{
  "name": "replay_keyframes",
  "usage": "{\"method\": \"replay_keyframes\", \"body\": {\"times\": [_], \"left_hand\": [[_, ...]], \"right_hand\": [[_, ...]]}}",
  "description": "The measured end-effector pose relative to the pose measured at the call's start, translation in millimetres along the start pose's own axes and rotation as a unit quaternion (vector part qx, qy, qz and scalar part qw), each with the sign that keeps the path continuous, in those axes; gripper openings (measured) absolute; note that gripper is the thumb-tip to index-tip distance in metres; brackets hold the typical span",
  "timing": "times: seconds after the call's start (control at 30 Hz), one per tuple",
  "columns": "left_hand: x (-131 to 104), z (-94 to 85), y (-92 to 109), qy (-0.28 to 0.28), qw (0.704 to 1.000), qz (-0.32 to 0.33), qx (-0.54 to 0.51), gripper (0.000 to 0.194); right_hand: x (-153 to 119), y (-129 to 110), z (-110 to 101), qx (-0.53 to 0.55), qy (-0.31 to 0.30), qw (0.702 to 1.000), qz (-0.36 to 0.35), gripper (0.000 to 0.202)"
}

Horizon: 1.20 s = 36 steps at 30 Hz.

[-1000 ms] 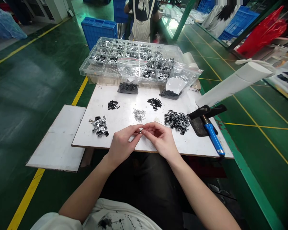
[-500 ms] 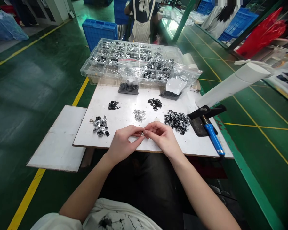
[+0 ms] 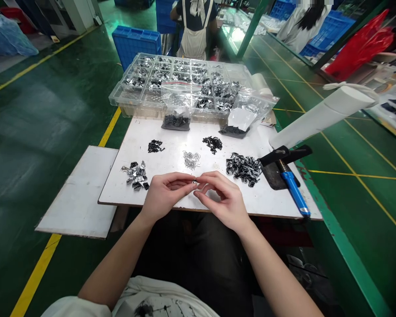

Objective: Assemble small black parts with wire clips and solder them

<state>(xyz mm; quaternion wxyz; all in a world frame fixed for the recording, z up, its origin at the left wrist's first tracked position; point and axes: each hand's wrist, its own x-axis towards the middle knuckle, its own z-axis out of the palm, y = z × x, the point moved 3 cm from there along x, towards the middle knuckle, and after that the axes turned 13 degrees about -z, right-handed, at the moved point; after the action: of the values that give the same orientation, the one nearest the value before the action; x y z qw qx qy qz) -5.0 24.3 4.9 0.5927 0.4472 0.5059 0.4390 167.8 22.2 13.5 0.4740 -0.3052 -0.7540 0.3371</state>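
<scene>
Over the front edge of the white board (image 3: 171, 160), my left hand (image 3: 163, 193) pinches a small shiny metal part (image 3: 194, 182) between thumb and fingers. My right hand (image 3: 222, 196) meets it from the other side. Its index fingertip rests at the part, while its thumb stands apart below. The part's exact shape is mostly hidden by the fingertips. Just beyond the hands lies a heap of fine silver pins (image 3: 192, 160). Left of them is a pile of shiny metal and black pieces (image 3: 137, 176); to the right, a larger pile of black, glossy pieces (image 3: 243, 168).
Two small black piles (image 3: 155, 146) (image 3: 213, 144) lie farther back. Behind them stand zip bags (image 3: 176, 121) and a compartment box (image 3: 128, 94) of parts. A blue-handled tool (image 3: 295, 191) and a white tube (image 3: 323, 116) are at right. A person in an apron (image 3: 194, 37) stands beyond.
My right thumb has come away from the metal part and dropped lower, with the right hand's fingers spreading. My left hand keeps its pinch, and its fingers have straightened somewhat.
</scene>
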Motion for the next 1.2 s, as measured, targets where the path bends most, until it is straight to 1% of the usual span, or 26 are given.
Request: {"method": "replay_keyframes", "body": {"times": [0.1,0.23,0.37,0.53,0.73,0.9,1.03,1.2], "left_hand": [[0.0,0.0,0.2,0.009,1.000,0.007,0.015,0.020],[-1.7,0.1,2.2,0.009,0.999,0.022,0.035,0.020],[-2.7,0.8,4.6,-0.013,0.998,0.048,0.042,0.019],[-2.0,1.4,5.3,-0.006,0.997,0.051,0.056,0.016],[-2.6,1.7,7.1,-0.020,0.996,0.063,0.062,0.018],[-2.0,1.3,4.8,-0.002,0.996,0.076,0.049,0.011],[-1.7,1.8,2.4,0.014,0.995,0.085,0.054,0.010],[-1.6,1.3,0.0,0.027,0.996,0.070,0.052,0.008]], "right_hand": [[-1.0,-0.8,1.0,-0.054,0.013,0.998,-0.039,0.022],[-0.6,-1.5,2.1,-0.066,0.036,0.995,-0.061,0.022],[0.1,-2.9,0.5,-0.064,0.042,0.995,-0.059,0.024],[-1.0,-2.8,-0.3,-0.069,0.037,0.996,-0.049,0.022],[-1.9,-3.1,-1.4,-0.069,0.028,0.996,-0.043,0.022],[-2.0,-5.9,-1.9,-0.079,0.016,0.995,-0.062,0.024],[-3.5,-7.7,0.2,-0.117,0.016,0.989,-0.091,0.029],[-7.2,-9.3,3.5,-0.173,0.026,0.973,-0.150,0.042]]}}
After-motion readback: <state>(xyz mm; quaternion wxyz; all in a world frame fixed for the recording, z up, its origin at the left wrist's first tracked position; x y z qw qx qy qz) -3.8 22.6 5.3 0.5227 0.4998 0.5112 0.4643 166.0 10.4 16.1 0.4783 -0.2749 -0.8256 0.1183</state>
